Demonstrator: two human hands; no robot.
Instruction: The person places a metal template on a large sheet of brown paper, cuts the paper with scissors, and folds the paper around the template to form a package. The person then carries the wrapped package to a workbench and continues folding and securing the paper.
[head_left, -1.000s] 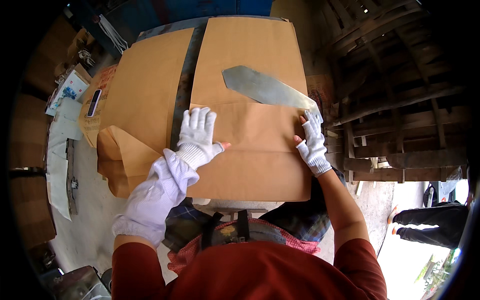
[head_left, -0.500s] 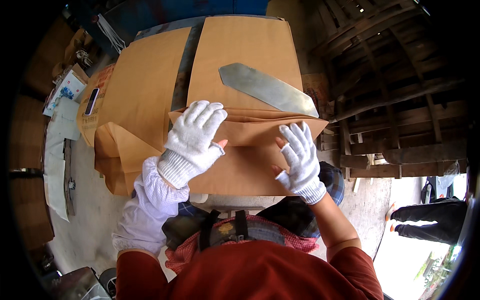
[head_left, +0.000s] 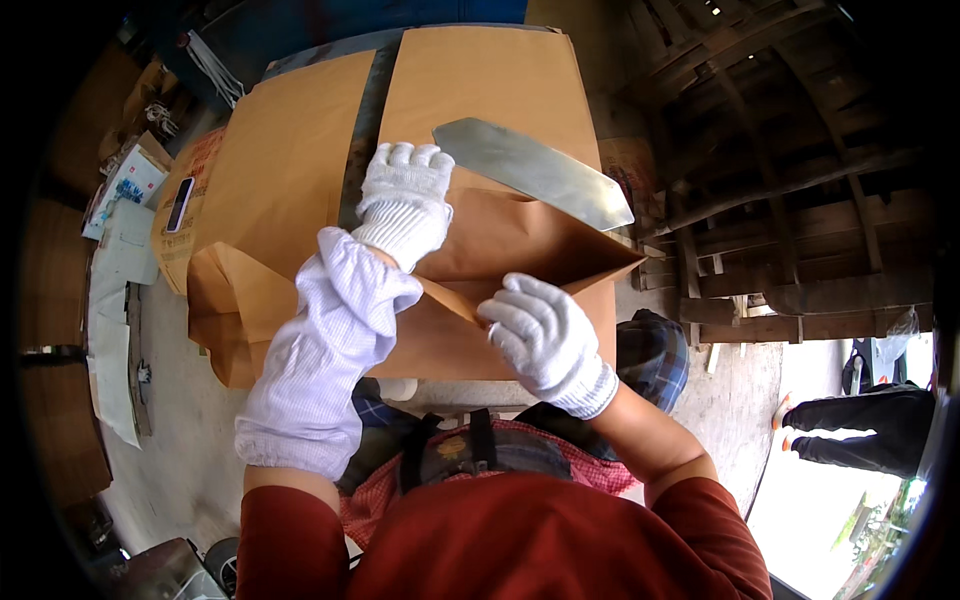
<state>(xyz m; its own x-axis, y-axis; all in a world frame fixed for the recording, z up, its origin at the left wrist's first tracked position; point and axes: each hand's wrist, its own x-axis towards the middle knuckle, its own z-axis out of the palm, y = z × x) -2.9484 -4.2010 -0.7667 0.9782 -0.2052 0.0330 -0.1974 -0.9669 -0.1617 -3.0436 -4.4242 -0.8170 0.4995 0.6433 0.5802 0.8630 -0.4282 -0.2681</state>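
Observation:
A brown kraft paper bag (head_left: pixel 470 345) lies in front of me with its mouth spread wide, the dark inside showing. My right hand (head_left: pixel 545 335), in a white knit glove with bare thumb tip, pinches the near edge of the mouth. My left hand (head_left: pixel 405 200), also gloved, is closed at the far-left edge of the mouth; its fingertips are hidden under the knuckles, and it appears to grip the far ply. Just beyond the bag, a flat grey metal plate (head_left: pixel 535 172) with a pointed left end lies on stacked brown paper (head_left: pixel 480 80).
Another brown paper stack (head_left: pixel 290 140) stands to the left, with a folded-open bag (head_left: pixel 235 310) at its near end. A phone (head_left: pixel 180 205) rests at the far left. Wooden pallets (head_left: pixel 800 200) rise on the right. Another person's legs (head_left: pixel 850 430) show at lower right.
The bag's mouth has gone from nearly flat to wide apart. My left hand moved farther away and its fingers closed; my right hand moved left and nearer and took the near edge.

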